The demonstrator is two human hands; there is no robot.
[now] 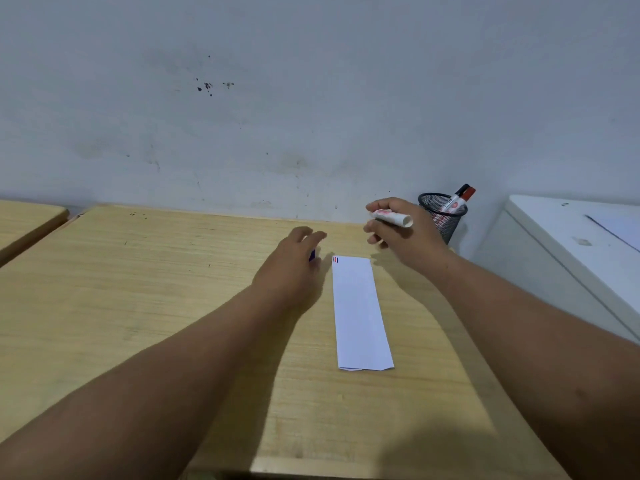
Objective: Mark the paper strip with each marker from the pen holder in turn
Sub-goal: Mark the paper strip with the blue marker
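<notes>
A long white paper strip (360, 313) lies on the wooden desk (173, 306), with short red and blue marks at its far left corner. My right hand (401, 233) hovers beyond the strip's far end, holding a white marker (394, 217) with red print. My left hand (294, 261) hangs just left of the strip's far end; a small blue piece (312, 255), perhaps a cap, shows under its fingers. A black mesh pen holder (445, 216) stands at the desk's far right corner with two markers (462, 195) sticking out, capped red and black.
A grey wall rises right behind the desk. A white cabinet (571, 258) stands to the right of the desk. Another wooden table edge (27, 220) sits at the far left.
</notes>
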